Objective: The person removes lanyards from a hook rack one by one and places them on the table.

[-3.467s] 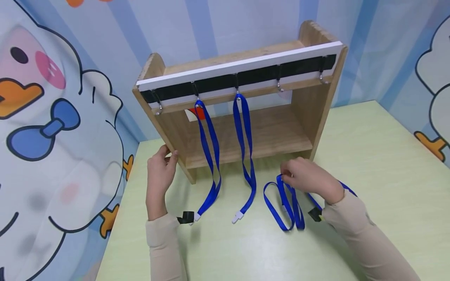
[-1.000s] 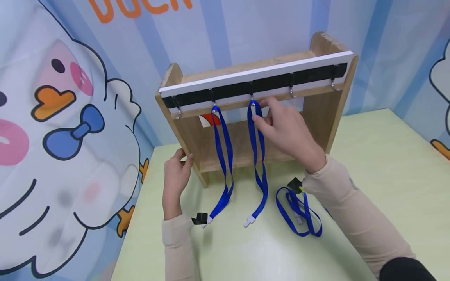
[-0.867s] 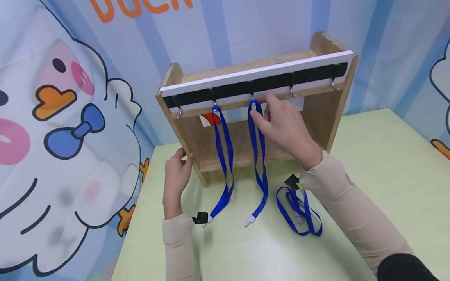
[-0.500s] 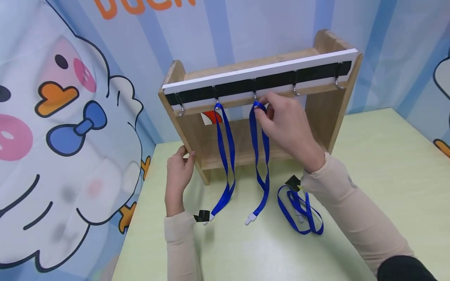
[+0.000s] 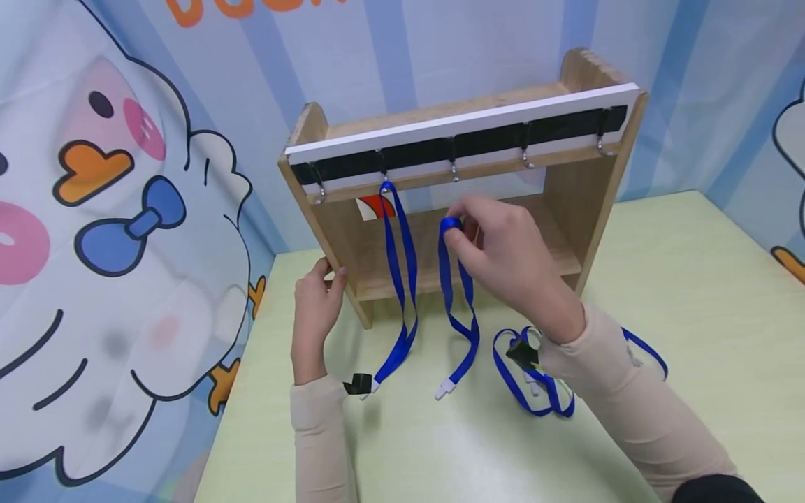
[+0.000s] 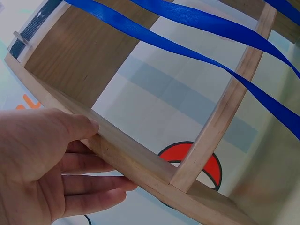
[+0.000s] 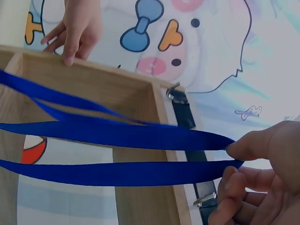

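Observation:
My right hand (image 5: 506, 258) pinches the top loop of a blue lanyard (image 5: 445, 272) between thumb and fingers, below and in front of the bare middle hook (image 5: 454, 170). The lanyard's white clip (image 5: 445, 388) hangs down close over the table. In the right wrist view, both straps of this lanyard (image 7: 140, 173) run out from the fingertips. My left hand (image 5: 317, 307) grips the left side panel of the small wooden shelf (image 5: 594, 175), thumb on its front edge (image 6: 105, 140). Another blue lanyard (image 5: 391, 258) hangs from the second hook from the left.
More blue lanyard strap (image 5: 503, 370) lies looped on the pale green table (image 5: 402, 447), partly under my right wrist. The black strip (image 5: 490, 136) on the white rail carries several hooks. Behind the shelf stands a cartoon duck backdrop (image 5: 490, 42).
My right hand went from the lanyards on the table up to the middle hook, took hold of the lanyard hanging there, and brought its loop off and down. The left hand stayed on the shelf.

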`<action>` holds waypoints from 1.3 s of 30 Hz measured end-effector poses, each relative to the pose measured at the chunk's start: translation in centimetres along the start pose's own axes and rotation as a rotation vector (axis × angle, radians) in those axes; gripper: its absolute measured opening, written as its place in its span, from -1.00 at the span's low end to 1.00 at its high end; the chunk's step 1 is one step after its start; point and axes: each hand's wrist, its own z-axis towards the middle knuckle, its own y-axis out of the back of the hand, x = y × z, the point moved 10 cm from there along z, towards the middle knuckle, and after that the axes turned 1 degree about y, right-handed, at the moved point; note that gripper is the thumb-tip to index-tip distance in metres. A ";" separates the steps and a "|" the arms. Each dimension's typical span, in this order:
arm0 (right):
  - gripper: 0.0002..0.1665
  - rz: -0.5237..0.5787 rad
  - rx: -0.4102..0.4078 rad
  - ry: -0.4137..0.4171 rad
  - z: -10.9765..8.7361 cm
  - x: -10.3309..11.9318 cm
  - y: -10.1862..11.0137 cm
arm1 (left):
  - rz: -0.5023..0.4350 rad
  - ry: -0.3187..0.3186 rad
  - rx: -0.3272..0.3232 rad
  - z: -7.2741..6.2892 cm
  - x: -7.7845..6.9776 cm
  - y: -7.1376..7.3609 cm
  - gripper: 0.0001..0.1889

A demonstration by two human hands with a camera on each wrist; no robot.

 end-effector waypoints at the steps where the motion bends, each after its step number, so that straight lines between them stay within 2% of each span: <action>1: -0.86 0.003 0.009 -0.002 -0.3 0.1 -0.1 | -0.001 -0.001 0.002 0.0 -0.1 0.0 -0.57; 20: -0.85 0.082 0.088 0.005 -4.5 2.1 -0.7 | -0.006 0.009 0.002 -0.2 0.2 -0.1 -0.57; 39: -0.87 0.160 0.111 -0.034 -7.8 0.9 -2.5 | -0.009 -0.003 -0.007 -0.2 0.1 0.1 -0.57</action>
